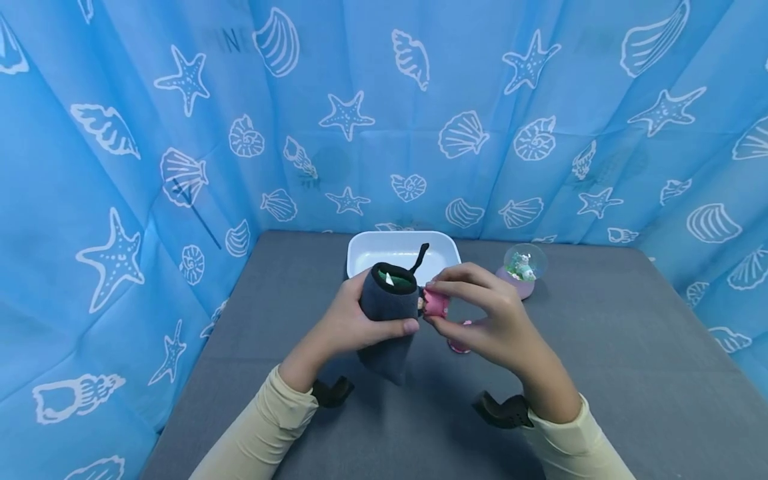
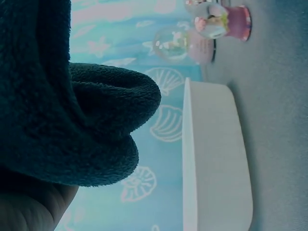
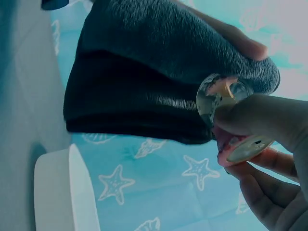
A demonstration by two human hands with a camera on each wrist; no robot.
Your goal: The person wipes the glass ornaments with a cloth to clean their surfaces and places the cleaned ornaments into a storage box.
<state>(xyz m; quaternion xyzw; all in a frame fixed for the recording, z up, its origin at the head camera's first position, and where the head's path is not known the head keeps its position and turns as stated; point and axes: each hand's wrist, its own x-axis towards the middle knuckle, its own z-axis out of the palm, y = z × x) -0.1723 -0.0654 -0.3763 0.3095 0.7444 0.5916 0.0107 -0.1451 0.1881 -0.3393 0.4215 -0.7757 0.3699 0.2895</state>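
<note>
My left hand (image 1: 342,323) grips a dark grey towel (image 1: 387,303), bunched upright, with a black loop at its top and a bit of green and white showing in the top fold. Between thumb and fingers, my right hand (image 1: 495,313) pinches a small snow globe by its pink base (image 1: 437,304). In the right wrist view the globe's clear dome (image 3: 207,103) lies against the towel's side, its base tilted toward the camera. Dark towel folds (image 2: 57,125) fill much of the left wrist view, hiding most of the left hand.
Behind the hands stands a white tub (image 1: 366,248). To its right is a snow globe with a lilac base (image 1: 522,287). Another pink base (image 1: 459,347) shows partly behind the right hand. A blue shell-patterned curtain (image 1: 372,160) hangs along the grey table's (image 1: 600,347) back edge.
</note>
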